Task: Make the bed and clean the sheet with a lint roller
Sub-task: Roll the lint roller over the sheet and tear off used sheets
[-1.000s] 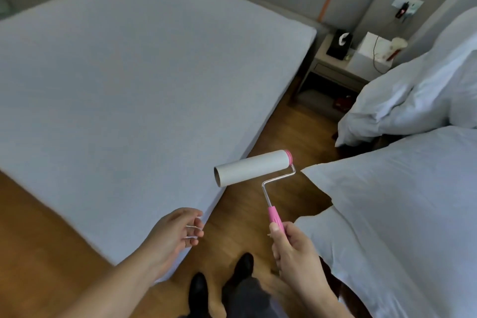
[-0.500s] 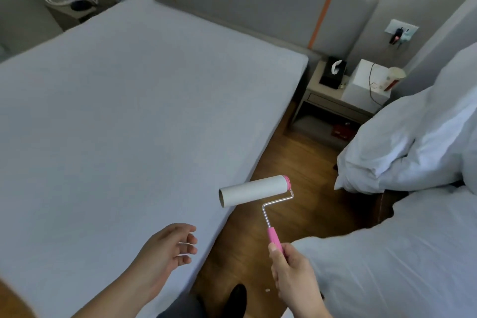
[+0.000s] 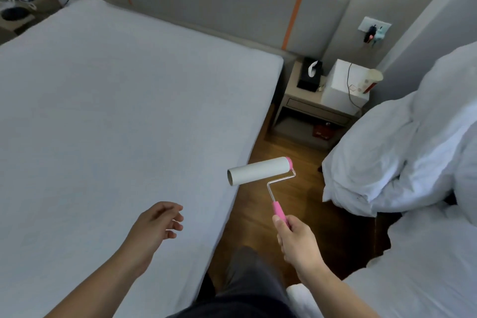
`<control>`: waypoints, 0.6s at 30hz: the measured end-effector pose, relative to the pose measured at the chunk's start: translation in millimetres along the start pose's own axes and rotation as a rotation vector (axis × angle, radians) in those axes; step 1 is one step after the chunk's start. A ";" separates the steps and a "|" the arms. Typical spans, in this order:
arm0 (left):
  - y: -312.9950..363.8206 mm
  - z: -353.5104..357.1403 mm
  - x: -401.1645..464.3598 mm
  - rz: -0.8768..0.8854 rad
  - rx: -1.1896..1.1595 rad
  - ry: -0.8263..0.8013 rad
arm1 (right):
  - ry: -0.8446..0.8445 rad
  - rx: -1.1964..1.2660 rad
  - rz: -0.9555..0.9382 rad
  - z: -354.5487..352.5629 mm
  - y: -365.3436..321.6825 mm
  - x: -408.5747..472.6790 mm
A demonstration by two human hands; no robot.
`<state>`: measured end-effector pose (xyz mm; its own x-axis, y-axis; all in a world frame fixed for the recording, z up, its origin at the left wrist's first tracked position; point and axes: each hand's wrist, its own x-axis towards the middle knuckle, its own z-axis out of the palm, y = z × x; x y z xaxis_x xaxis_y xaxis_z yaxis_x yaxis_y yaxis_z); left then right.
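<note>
Right hand: the right hand (image 3: 299, 240) was wrapped round the lower end of the pink handle, fingers curled about it and the thumb laid along its upper side, pointing toward the roll.
Lint roller: the lint roller (image 3: 260, 171) was held in the air, above the strip of floor between the two beds. Its white roll lay roughly level, the open tube end toward the bed on the left and the pink cap toward the right. A bent wire arm joined the roll to the handle. The open end showed over the edge of the sheet; whether it touched the sheet could not be told, though it looked to be clear of it.
Left hand: the left hand (image 3: 157, 224) hung over the near part of the sheet, palm turned inward, fingers loosely curled and spread a little. It held nothing.
Sheet: the sheet (image 3: 116, 111) was pale grey-white, stretched flat and smooth over the bed on the left.
Duvet: a white duvet (image 3: 387, 155) lay heaped and creased on the second bed at the right.
Nightstand: a nightstand (image 3: 304, 103) stood between the beds against the wall, carrying a black tissue box (image 3: 309, 73), a white box (image 3: 343, 85) and a paper cup (image 3: 369, 81).
Floor: the wooden floor (image 3: 296, 152) showed between the beds.
</note>
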<state>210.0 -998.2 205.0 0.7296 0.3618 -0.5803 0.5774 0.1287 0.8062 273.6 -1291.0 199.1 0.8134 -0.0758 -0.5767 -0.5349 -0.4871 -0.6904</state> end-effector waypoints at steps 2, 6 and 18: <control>15.0 7.1 20.2 0.026 0.011 -0.001 | 0.012 -0.007 0.005 -6.9 -14.6 20.1; 39.3 27.3 65.0 0.022 0.040 0.019 | -0.030 0.021 0.042 -23.4 -43.2 72.1; 134.2 166.4 207.9 -0.082 0.023 0.146 | -0.152 -0.121 0.088 -128.6 -129.3 305.8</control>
<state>500.2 -1059.3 173.4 0.6196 0.4814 -0.6200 0.6423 0.1432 0.7530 620.9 -1363.1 168.1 0.7161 0.0050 -0.6980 -0.5637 -0.5857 -0.5824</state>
